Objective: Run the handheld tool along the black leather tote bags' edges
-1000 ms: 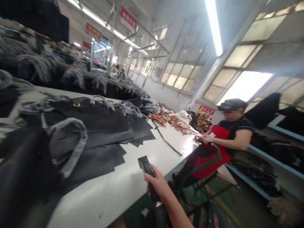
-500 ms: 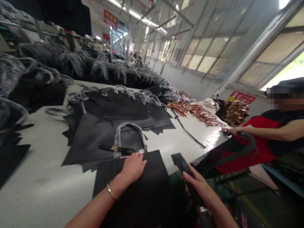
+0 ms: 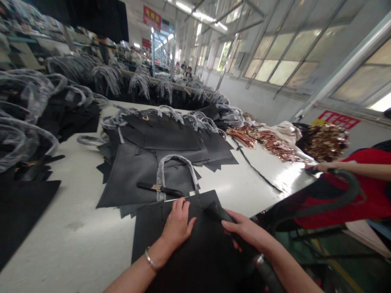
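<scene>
A flat black bag panel (image 3: 200,256) lies at the table's near edge, with a plastic-wrapped handle (image 3: 160,175) looping up from its top. My left hand (image 3: 177,224) rests on the panel near its upper edge, palm down, fingers stretched and the thumb apart. Just beyond my fingertips is a black strap (image 3: 171,191) with a gold buckle. In my right hand (image 3: 249,230) is a black hose nozzle (image 3: 216,212); my fingers wrap round its neck. Its flat tip is over the panel's upper right, apparently touching it. A thick hose runs back under my forearm.
More black bag panels (image 3: 174,140) with wrapped handles are stacked ahead on the white table (image 3: 70,232), and others lie left. Copper-coloured pieces (image 3: 271,142) are heaped at the far right. A co-worker in red (image 3: 366,191) stands right, with another black hose (image 3: 351,187).
My right hand has brought the nozzle left, from beside the panel onto its upper right. My left hand stays on the panel with its fingers more spread. The view has turned slightly left.
</scene>
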The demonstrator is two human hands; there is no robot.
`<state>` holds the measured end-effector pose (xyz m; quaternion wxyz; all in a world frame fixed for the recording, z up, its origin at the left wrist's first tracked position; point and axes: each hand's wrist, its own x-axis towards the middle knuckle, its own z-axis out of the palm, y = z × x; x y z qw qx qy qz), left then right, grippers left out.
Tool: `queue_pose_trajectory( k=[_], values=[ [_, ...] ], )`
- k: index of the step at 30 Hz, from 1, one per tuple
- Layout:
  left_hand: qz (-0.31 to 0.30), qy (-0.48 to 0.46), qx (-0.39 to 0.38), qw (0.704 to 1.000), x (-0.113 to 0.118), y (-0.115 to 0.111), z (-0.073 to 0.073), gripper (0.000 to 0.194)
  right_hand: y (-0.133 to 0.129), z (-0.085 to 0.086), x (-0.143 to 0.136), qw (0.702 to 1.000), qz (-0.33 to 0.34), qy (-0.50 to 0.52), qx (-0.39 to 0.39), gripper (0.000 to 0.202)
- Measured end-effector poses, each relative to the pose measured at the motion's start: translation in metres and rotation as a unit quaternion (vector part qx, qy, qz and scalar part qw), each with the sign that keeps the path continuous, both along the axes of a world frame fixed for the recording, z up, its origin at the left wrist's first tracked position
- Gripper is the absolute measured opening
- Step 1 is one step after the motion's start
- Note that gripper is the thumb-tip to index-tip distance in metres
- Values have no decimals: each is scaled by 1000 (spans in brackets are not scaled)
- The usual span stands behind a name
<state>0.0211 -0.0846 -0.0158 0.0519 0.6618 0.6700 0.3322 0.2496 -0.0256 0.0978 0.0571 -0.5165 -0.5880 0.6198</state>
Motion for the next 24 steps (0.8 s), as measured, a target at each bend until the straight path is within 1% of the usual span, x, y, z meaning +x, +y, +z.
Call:
queue_pose_trajectory(
  k=[3,7,13,15,18,20,22,24],
  values=[
    [-1,4,-11,1000,1,2,-1,41,3,4,-5,1000,10,-15,4,51],
    [14,13,-26,999,2,3,-1,42,5,9,-13,999,31,-22,-7,48],
    [18,35,-53,998,-1,3,6,41,11,9,-23,999,37,-6,-18,39],
    [12,32,-65,997,-3,1,7,41,11,11,-21,999,44,-3,-25,38],
    [-14,27,-69,997,-7,-5,4,41,9,14,-17,997,52,-5,-60,38],
    [-28,28,-69,997,-7,-8,2,43,9,12,-20,996,51,-3,-77,39],
    [-32,27,-70,997,-6,-9,0,45,11,6,-29,998,37,4,-52,41],
    [-33,22,-72,997,-6,-10,-2,48,13,-1,-41,1000,6,11,22,45]
  ],
)
